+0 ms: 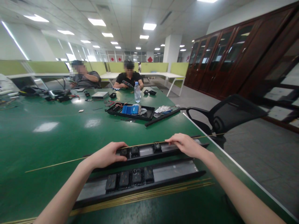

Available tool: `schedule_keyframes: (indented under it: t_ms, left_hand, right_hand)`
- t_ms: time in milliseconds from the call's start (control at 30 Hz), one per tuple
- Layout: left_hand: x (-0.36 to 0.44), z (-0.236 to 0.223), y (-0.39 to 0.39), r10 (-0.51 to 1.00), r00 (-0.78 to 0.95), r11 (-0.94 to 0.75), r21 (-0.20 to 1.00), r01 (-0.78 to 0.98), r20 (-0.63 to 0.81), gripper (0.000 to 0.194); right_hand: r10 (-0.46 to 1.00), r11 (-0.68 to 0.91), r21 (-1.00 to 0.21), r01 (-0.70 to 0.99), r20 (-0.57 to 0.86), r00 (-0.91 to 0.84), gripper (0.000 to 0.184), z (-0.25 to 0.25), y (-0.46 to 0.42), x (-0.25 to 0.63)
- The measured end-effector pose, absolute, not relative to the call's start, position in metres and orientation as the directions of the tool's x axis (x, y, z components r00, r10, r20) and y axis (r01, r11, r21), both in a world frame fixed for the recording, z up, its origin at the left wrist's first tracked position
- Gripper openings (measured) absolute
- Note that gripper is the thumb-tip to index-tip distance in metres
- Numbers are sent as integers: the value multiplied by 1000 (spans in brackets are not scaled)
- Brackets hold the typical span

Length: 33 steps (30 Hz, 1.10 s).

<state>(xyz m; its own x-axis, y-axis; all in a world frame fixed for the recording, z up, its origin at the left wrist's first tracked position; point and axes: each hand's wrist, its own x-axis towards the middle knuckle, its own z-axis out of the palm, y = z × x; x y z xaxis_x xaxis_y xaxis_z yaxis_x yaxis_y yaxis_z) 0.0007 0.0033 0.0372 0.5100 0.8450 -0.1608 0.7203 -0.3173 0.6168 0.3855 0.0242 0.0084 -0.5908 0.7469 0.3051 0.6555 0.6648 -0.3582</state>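
Observation:
Two long black rails with small black socket blocks lie across the green table in front of me. My left hand (pixel 106 154) grips the left part of the far rail (pixel 149 151), fingers curled over its top edge. My right hand (pixel 187 145) lies closed over the same rail further right. The near rail (pixel 140 180) lies untouched just below, with several black blocks in a row. A thin brass rod (pixel 58 163) runs along the far rail, and several more brass rods (pixel 149 194) lie beside the near rail.
A black tray (pixel 130 111) with blue parts, a water bottle (pixel 137 92), a loose black bar (pixel 164 116) and a white cloth sit mid-table. Two seated people work at the far end. A black office chair (pixel 224 116) stands at the table's right edge.

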Motion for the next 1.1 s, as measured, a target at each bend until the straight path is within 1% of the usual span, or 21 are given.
schedule_keyframes:
  t_ms: [300, 567, 700, 933, 1100]
  left_hand:
    - [2, 35, 3, 850, 503, -327, 592, 737, -157, 36]
    - [3, 34, 2, 857, 493, -334, 568, 752, -149, 35]
    - [4, 34, 2, 857, 494, -341, 557, 757, -147, 33]
    - [7, 37, 0, 860, 488, -344, 537, 771, -149, 30]
    - [6, 36, 1, 859, 488, -343, 537, 771, -153, 30]
  right_hand:
    - [752, 658, -375, 653, 298, -588, 32, 7, 26, 388]
    - [753, 656, -382, 651, 287, -592, 34, 10, 25, 389]
    - [760, 648, -391, 653, 281, -586, 32, 11, 26, 389]
    - [782, 618, -445, 648, 263, -565, 29, 12, 26, 390]
    - [813, 570, -494, 657, 224, -537, 25, 16, 28, 399]
